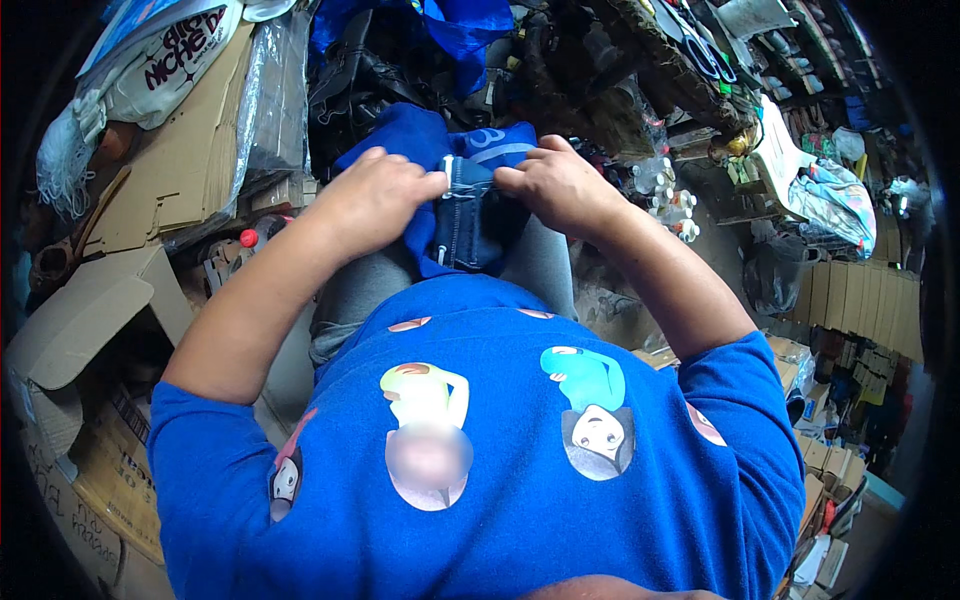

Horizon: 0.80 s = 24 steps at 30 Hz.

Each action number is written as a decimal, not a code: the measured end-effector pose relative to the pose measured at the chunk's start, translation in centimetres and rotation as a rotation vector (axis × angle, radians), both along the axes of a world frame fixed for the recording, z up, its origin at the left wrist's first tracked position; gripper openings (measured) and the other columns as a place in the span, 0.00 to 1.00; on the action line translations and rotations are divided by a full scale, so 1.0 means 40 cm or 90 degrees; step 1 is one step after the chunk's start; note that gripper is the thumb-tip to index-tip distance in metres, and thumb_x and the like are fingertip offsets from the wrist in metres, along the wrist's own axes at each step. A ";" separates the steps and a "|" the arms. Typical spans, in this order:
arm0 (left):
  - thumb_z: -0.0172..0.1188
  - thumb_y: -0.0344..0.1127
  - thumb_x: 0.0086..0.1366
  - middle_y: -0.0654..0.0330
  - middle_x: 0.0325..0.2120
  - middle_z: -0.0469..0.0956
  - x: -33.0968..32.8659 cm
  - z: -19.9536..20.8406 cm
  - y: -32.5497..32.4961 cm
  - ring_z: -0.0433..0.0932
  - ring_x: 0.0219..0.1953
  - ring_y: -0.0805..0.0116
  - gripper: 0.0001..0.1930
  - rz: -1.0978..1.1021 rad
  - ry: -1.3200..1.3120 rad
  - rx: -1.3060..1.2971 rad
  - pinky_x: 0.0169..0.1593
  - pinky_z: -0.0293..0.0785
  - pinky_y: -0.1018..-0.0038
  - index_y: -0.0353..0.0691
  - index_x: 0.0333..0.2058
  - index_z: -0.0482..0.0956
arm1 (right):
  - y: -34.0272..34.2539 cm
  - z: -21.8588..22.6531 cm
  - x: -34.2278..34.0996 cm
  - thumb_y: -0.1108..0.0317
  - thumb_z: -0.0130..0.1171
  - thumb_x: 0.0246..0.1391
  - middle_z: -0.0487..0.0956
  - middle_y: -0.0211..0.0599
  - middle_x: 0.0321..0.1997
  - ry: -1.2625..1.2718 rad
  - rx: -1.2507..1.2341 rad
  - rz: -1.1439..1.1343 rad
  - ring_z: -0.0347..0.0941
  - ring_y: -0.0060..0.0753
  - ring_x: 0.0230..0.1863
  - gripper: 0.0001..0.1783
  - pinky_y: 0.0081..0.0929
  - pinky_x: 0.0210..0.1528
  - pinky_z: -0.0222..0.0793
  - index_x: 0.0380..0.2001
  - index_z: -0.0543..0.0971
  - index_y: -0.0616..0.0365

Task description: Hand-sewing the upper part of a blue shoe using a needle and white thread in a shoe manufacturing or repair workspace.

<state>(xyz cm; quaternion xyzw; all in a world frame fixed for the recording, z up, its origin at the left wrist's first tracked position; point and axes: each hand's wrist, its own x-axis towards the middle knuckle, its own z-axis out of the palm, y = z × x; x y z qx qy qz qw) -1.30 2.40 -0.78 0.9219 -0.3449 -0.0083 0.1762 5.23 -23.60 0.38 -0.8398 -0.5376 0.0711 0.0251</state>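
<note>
Over my lap, a dark blue, denim-like cloth piece (pixel 468 228) with pale stitching hangs between my two hands. My left hand (pixel 378 195) is closed, its thumb and fingers pinching the upper left edge near a small whitish strip. On the other side my right hand (pixel 565 190) is closed too, pinching the upper right edge. Behind and beneath lies a brighter blue cloth (pixel 412 128), which has a lighter blue band at its far right part. My grey-clad legs show on both sides of the cloth.
Flattened cardboard (pixel 185 150) leans at the left, with an open cardboard box (pixel 95 310) nearer. A red-capped bottle (pixel 252 239) stands beside my left forearm. Several small white bottles (pixel 668 195) are right of my right hand. Scissors (pixel 705 58) lie at the far right.
</note>
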 end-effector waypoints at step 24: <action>0.59 0.39 0.60 0.52 0.23 0.76 -0.010 0.015 -0.061 0.78 0.29 0.51 0.11 0.197 -0.015 -0.033 0.35 0.73 0.60 0.39 0.25 0.72 | 0.002 0.057 -0.025 0.54 0.61 0.52 0.78 0.40 0.24 0.047 0.013 -0.212 0.76 0.44 0.32 0.14 0.36 0.41 0.66 0.28 0.79 0.53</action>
